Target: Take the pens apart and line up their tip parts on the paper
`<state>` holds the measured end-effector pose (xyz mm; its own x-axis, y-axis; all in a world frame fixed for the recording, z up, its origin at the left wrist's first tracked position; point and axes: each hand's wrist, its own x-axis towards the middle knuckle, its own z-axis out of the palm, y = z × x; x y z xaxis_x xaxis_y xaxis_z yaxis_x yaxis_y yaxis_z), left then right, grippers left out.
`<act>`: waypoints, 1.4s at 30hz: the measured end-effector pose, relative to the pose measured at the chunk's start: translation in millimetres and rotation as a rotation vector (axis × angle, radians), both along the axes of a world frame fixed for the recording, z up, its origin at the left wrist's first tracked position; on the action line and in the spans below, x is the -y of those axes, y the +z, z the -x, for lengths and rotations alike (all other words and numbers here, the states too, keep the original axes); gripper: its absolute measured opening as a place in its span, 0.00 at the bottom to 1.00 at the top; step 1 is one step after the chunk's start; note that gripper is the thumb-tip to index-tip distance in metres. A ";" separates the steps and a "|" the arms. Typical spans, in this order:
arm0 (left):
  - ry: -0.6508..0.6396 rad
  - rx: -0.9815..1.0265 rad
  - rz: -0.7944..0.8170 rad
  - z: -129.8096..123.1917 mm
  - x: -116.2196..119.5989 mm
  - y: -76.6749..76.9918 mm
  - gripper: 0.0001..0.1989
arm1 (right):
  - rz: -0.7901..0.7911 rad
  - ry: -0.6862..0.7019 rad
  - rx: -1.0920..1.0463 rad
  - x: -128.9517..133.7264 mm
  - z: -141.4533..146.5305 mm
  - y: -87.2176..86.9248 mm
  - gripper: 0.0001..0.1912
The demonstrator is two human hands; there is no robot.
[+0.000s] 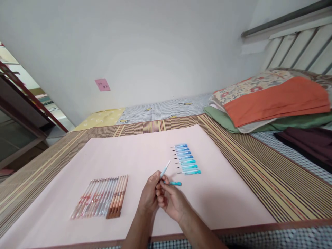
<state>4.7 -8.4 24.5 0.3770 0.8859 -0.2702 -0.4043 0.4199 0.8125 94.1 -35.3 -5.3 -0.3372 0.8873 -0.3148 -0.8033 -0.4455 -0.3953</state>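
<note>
My left hand [149,193] is closed around a slim pale-blue and white pen-like piece [165,169], which points up and away from me. My right hand [173,200] pinches a short teal pencil [176,183], its end sticking out to the right. The fingertips of both hands meet, hiding the inner ends of both pieces. Just beyond them lies a column of several short pencils [187,159] in blue to teal, dark tips facing left. To the left of my hands, a row of several long pens [97,197] lies side by side, with peach and brown ones [118,199] at its right end.
A pale pink sheet [140,148] covers the striped mat [230,155] under the pens. Folded bedding [280,100] is piled at the right, beside a dark cloth [306,145]. A pink note [102,84] is stuck on the wall behind. A white radiator [298,48] stands at the upper right.
</note>
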 end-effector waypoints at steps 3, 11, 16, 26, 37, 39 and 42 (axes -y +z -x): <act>0.002 0.008 -0.009 -0.3 0.0 0.5 0.24 | -0.012 0.096 0.023 -0.3 -0.5 -4.0 0.21; 0.013 0.001 -0.092 6.4 -4.9 -4.8 0.23 | -0.061 0.252 -0.007 -1.2 -4.9 -10.1 0.22; -0.101 -0.102 -0.114 9.1 -5.8 -5.1 0.27 | -0.106 0.353 0.016 0.2 -6.4 -11.7 0.23; 0.088 -0.057 -0.217 11.7 -12.5 0.7 0.22 | -0.446 0.164 0.664 13.6 -13.8 17.2 0.25; 0.166 0.125 -0.204 9.2 -12.0 1.9 0.16 | -0.831 -0.220 1.929 7.9 -38.9 3.2 0.10; 0.151 0.111 -0.201 5.5 -8.3 2.2 0.17 | -0.865 -0.184 1.897 9.0 -33.6 0.4 0.13; 0.141 0.080 -0.200 0.6 -4.0 1.8 0.20 | -0.904 -0.138 1.864 12.3 -27.0 -2.3 0.17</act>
<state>4.1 -4.4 26.4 0.2586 0.9642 -0.0583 -0.5136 0.1884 0.8371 121.1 -47.6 -7.6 -0.1341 0.9389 0.3170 0.7226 0.3116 -0.6170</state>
